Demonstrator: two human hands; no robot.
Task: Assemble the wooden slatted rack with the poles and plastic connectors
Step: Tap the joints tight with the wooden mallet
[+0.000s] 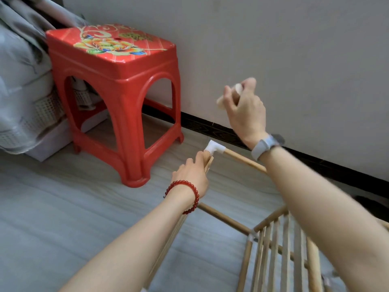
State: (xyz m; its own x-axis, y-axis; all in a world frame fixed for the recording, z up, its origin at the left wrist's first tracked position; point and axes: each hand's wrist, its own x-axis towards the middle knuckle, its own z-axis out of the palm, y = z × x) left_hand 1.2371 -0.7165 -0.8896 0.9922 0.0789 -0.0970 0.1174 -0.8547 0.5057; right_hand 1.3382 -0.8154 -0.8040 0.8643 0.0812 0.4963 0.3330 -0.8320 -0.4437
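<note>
Two hands up at rack frame. Left hand (192,172) clamped round upright pole just below white corner connector (214,149). Right hand (245,106), raised above connector, fingers curled round short wooden piece (221,102), blurred. Horizontal pole (245,160) runs right from connector. Slatted shelf (280,253) below right of connector. Red stool (114,98) left of connector, against wall.

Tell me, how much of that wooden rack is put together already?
Partly done: a slatted shelf is joined to poles, and a white corner connector caps the top corner. The left hand grips the frame below it; the right hand holds a short wooden piece, raised and blurred. That piece is still unfitted.
</note>
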